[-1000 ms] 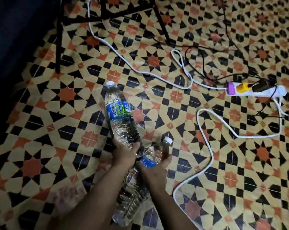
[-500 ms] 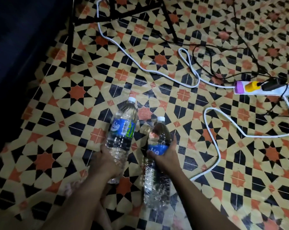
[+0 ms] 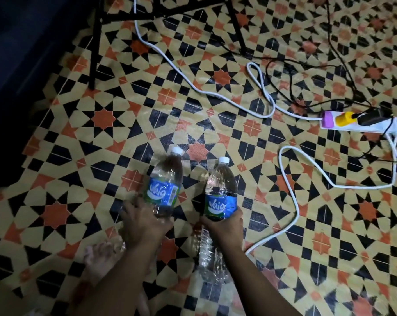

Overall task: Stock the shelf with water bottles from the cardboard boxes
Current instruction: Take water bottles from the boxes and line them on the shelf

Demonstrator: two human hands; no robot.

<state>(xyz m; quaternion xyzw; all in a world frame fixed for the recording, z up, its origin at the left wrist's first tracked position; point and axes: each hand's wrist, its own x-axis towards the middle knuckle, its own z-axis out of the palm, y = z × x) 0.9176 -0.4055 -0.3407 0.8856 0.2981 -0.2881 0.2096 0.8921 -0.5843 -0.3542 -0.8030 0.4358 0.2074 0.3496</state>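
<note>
The left hand (image 3: 142, 222) is closing its grip around the lower body of the left water bottle (image 3: 164, 185). The right hand (image 3: 224, 226) is gripping the right water bottle (image 3: 220, 190) just below its blue label. Both bottles are pointing their caps toward twelve o'clock, side by side above the patterned floor (image 3: 101, 119). A white cable (image 3: 290, 201) is looping at three o'clock, and a power strip (image 3: 361, 123) is lying at two o'clock.

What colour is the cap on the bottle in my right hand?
White; the cap shows best in the head view.
</note>
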